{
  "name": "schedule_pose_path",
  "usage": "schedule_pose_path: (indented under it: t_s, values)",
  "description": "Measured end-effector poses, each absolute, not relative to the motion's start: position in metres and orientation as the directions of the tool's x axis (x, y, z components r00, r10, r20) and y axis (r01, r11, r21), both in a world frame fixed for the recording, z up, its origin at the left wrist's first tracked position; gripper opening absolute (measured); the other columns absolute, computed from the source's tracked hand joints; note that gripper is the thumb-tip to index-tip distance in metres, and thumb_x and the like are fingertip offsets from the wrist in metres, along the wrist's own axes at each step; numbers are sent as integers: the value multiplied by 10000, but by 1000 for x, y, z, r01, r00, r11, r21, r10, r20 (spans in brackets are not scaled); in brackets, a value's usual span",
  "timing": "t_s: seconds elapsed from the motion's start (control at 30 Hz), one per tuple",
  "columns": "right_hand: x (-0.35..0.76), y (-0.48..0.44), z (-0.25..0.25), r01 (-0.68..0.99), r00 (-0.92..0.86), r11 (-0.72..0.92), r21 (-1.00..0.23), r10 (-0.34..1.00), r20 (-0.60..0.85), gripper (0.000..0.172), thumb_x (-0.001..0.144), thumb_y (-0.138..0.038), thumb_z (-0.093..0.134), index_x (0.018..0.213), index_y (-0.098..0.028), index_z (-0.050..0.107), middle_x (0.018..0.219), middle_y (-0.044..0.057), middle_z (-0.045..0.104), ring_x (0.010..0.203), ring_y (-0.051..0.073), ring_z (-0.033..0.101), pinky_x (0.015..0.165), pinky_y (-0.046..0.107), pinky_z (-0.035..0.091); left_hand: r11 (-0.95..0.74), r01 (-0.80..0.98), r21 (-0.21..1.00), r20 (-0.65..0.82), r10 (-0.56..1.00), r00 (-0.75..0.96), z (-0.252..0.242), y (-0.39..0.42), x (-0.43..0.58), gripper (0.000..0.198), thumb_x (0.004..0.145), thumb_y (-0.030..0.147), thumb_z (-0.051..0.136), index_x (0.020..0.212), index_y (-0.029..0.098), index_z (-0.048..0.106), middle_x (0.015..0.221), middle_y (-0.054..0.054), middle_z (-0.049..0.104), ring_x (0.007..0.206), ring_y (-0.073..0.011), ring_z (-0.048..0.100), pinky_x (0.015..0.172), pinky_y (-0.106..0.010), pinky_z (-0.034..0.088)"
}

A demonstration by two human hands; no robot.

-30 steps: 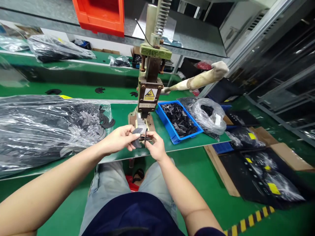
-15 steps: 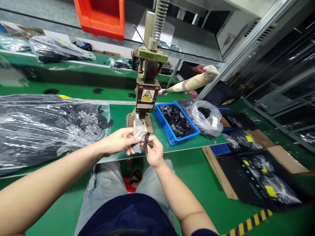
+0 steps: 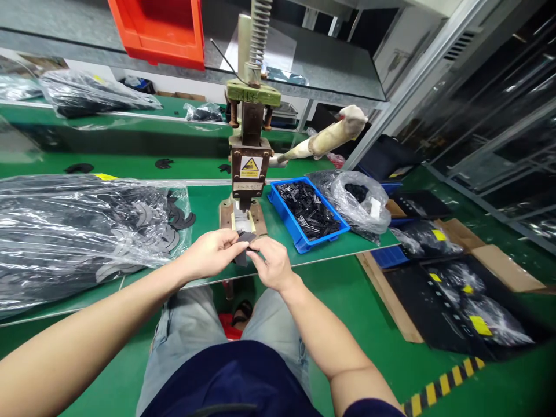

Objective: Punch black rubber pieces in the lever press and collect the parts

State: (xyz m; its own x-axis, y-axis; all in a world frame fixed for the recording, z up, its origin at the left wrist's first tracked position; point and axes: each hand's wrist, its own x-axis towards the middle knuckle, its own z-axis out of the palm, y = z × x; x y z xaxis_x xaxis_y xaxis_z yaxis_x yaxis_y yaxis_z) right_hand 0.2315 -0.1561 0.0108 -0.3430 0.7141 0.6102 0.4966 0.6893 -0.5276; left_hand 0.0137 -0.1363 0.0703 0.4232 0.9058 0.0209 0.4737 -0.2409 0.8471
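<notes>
In front of the hand press, at the table's near edge, a dark grey flat curved piece is held up between both hands. My left hand is closed on its left side, thumb on top. My right hand pinches at the right side of the same piece, thumb and fingertips together. Whether a small black part sits between the right fingertips is hidden. Just beyond the fingers lies the press base with a pale plate on it.
A blue tray of small black parts stands right of the press, beside a clear plastic bag. The press lever sticks out rightward. At left lies a large plastic bag of curved pieces. An orange bin sits on the shelf above.
The curved piece has turned from edge-on to flatter between my hands. My right fingers have shifted to a fingertip pinch at its edge. The view has moved slightly to the right.
</notes>
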Motion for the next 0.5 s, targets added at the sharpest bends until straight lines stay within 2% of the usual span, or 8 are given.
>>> schedule_pose_path:
  t_s: [0.07,0.13,0.23,0.3,0.4,0.5]
  values:
    - [234,-157,13,468,-363,721,-512,685,632,104,1015,-282,614,1062,-233,693,998,107,803,906,231,740,853,414,615,-126,392,912,-70,891,448,62,-131,15,529,941,620,643,641,224,461,600,52,370,574,-128,342,554,-272,259]
    - [237,-160,16,443,-373,744,-500,661,651,103,1006,-257,627,1070,-225,701,987,109,805,880,225,737,832,409,616,-69,315,947,-107,855,508,57,-128,15,545,929,646,655,641,215,487,604,53,381,585,-122,353,566,-266,275]
    - [244,-163,24,414,-363,746,-522,661,657,109,998,-248,653,1081,-224,718,973,103,809,866,215,743,811,397,625,-53,229,972,-73,859,507,57,-127,16,508,895,619,737,691,204,527,651,46,458,632,-124,426,596,-253,347]
    - [251,-164,32,393,-356,722,-569,691,630,108,995,-269,673,1081,-240,731,981,92,813,882,213,752,814,394,632,-29,132,991,-35,889,456,59,-130,18,425,845,560,830,835,204,599,751,34,575,705,-138,528,649,-250,430]
    - [260,-163,46,347,-387,667,-659,742,547,109,981,-309,711,1059,-247,755,978,74,816,895,205,761,832,382,632,108,-28,994,-78,850,522,59,-135,24,451,818,531,872,1058,206,672,946,-22,714,815,-178,651,723,-293,544]
    - [266,-162,60,354,-430,519,-778,829,357,133,977,-337,718,1036,-233,778,980,55,818,899,189,759,856,359,616,218,-54,974,-141,781,609,51,-140,30,450,829,577,849,1004,196,684,859,-19,697,718,-178,648,640,-314,575]
